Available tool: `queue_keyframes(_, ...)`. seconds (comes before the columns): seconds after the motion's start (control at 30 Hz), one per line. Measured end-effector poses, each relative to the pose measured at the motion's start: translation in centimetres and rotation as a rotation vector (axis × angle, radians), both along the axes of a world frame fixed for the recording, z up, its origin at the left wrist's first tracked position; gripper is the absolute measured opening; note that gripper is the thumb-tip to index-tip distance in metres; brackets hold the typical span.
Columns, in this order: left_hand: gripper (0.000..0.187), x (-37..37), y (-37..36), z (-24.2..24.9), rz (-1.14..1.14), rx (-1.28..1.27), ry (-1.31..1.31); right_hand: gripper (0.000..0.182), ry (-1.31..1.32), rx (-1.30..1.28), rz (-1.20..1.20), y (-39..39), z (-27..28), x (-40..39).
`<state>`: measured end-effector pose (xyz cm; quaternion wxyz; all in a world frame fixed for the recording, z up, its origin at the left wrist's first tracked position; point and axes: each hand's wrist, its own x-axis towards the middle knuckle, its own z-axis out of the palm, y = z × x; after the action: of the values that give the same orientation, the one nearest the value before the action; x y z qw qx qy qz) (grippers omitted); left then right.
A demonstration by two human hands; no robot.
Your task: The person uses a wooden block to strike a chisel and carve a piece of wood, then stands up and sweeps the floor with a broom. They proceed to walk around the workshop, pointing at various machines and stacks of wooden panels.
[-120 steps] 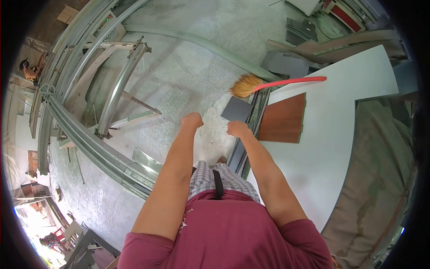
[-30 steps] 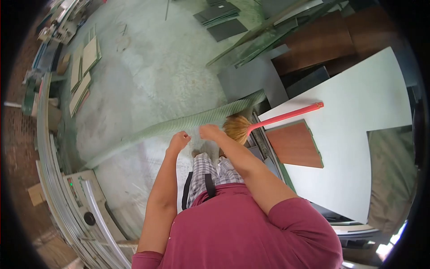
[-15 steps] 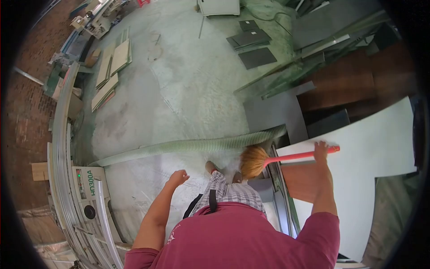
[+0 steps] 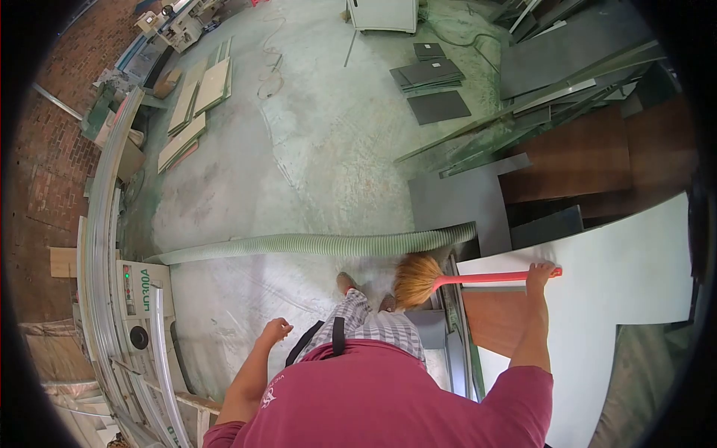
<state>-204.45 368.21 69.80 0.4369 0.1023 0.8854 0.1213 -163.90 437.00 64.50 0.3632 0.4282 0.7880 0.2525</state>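
My right hand is closed around a broom near the end of its red handle. The broom lies almost level across my right side, and its straw head points left, in front of my feet. Beneath the handle is a large white sheet with a brown panel beside it. My left hand hangs out to the left over the floor, fingers loosely curled and apart, with nothing in it.
A ribbed hose crosses the floor ahead of my feet. To the left stands a machine marked HD300A with long metal rails. Pale boards and dark panels lie farther off; long strips lean at the right.
The broom's head has shifted slightly left, and its handle is nearer level. My left hand has moved left and toward me. My right hand keeps its grip as the view shifts.
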Motion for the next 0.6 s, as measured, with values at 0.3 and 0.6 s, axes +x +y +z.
queue_keyframes(0.3,0.029,-0.3,0.4,-0.3,0.123,0.025,0.017,0.024,-0.144,-0.052,-0.052,0.1,-1.5,1.1)
queue_keyframes(0.6,0.028,1.4,0.0,-2.2,0.225,0.053,-0.023,0.028,0.007,-0.356,-0.259,-10.0,-8.0,3.3)
